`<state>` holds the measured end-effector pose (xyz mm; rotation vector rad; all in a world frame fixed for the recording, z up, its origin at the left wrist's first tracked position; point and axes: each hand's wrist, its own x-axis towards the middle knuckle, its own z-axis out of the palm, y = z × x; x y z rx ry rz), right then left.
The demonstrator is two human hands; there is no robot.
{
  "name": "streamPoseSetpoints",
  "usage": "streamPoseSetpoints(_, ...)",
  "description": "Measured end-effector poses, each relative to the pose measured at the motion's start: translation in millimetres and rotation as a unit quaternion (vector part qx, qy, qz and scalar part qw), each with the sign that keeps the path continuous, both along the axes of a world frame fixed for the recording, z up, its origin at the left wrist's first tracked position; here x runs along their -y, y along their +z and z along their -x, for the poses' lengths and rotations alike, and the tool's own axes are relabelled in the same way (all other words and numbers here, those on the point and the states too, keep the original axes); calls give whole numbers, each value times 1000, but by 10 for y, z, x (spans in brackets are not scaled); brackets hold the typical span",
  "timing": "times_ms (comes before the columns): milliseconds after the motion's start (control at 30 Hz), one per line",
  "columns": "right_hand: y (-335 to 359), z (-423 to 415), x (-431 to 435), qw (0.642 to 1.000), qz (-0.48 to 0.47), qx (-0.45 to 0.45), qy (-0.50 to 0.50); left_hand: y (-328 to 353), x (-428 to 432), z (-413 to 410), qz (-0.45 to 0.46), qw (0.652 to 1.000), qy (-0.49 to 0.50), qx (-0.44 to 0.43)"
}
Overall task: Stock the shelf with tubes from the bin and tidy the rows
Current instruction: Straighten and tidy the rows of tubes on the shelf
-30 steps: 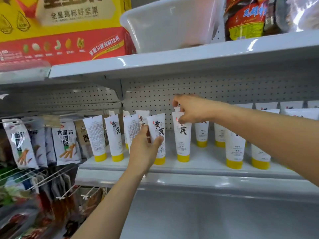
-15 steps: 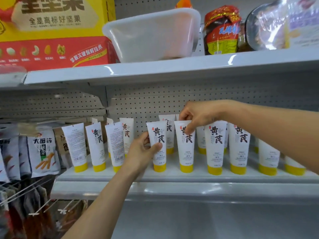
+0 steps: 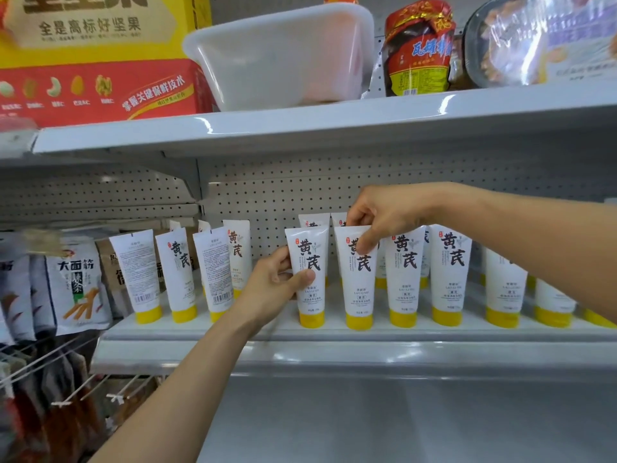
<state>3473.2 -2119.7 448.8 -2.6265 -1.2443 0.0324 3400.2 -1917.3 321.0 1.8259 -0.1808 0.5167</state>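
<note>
— What's in the bin (image 3: 283, 55)?
— Cannot tell; its cloudy wall hides the contents on the top shelf (image 3: 334, 125).
— And the row (image 3: 449, 279)?
— Upright on the lower shelf (image 3: 367, 334), yellow caps down, long axes vertical. The left hand (image 3: 273, 284) grips one tube (image 3: 312, 289) by its side. The right hand (image 3: 384, 217) pinches the crimped top of its neighbour (image 3: 360, 289).

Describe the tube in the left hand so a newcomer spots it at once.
On the shelf below the white bin stands a front row of yellow-capped tubes. The tube is directly left of the neighbour the right hand pinches. It alone is gripped by the left hand, at mid-height.
</note>
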Motion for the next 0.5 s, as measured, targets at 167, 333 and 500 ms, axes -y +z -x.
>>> streamPoseSetpoints(167,-19,27,-6,1000,-15,5,0,10,-10,7,-1,1000,-12,-4)
streamPoseSetpoints(333,-44,48,-21,1000,-28,2,1,-48,-4,9,2,1000,-17,-20)
streamPoseSetpoints(500,-51,80,-6,1000,-15,2,-7,-136,-13,-7,-9,999,-11,-38)
